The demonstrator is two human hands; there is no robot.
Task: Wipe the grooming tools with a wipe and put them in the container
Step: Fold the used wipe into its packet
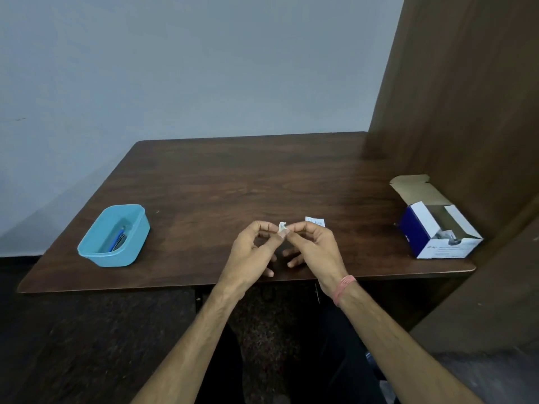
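A small crumpled white wipe (282, 226) is pinched between the fingertips of both hands above the near middle of the table. My left hand (252, 252) pinches it from the left with thumb and forefinger. My right hand (313, 246) pinches it from the right. A light blue plastic container (87, 249) stands at the left of the table, with a blue-handled tool and other metal grooming tools (118, 242) lying inside.
A small white wrapper (315, 221) lies on the dark wooden table (233, 182) just behind my right hand. An open blue-and-white cardboard box (437, 225) sits at the right edge, against a wooden panel (455, 97). A grey wall is behind.
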